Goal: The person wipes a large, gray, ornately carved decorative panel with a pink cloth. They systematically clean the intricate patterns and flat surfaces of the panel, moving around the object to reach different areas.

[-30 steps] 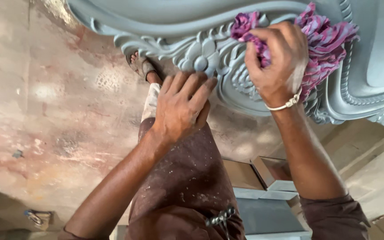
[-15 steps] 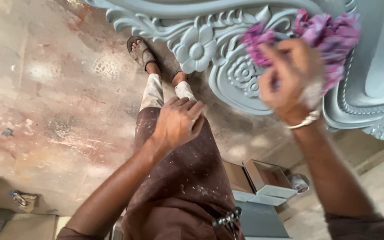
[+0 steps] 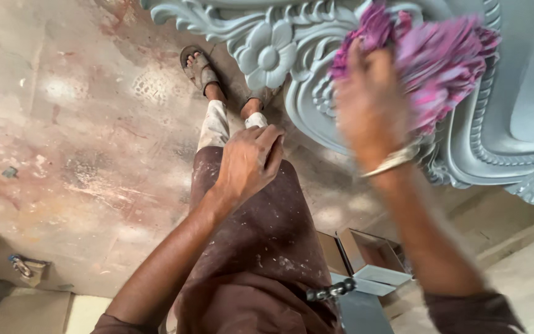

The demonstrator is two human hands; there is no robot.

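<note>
The right hand (image 3: 372, 105) is closed around a pink-purple rag (image 3: 437, 59), fingers curled into the cloth so it bunches out above and to the right of the knuckles. Hand and forearm are blurred, so I cannot tell how tight the grip is or where each finger sits, but the rag is clearly held, not loose. The rag lies against the grey-blue carved panel (image 3: 526, 111), approx. on the raised oval border w/ beaded edge, just right of the carved flower (image 3: 268, 57). A pale bangle (image 3: 394, 162) sits on the right wrist. The left hand (image 3: 248, 162) holds nothing; it rests palm down on the person's own thigh, on the brown, dust-speckled trousers (image 3: 261, 247), fingers bent and close together, not spread, tips pointing up and to the right. It is well apart from the panel and the rag. Below the panel edge one foot in a sandal (image 3: 198, 67) stands on the stained concrete floor (image 3: 69, 148); the other foot is partly hidden under the carving. Near the bottom, betw. the leg and right arm, small open boxes (image 3: 372, 256) lie on the floor. A small metal object (image 3: 23, 267) is at the left bottom corner, too small to identify.
</note>
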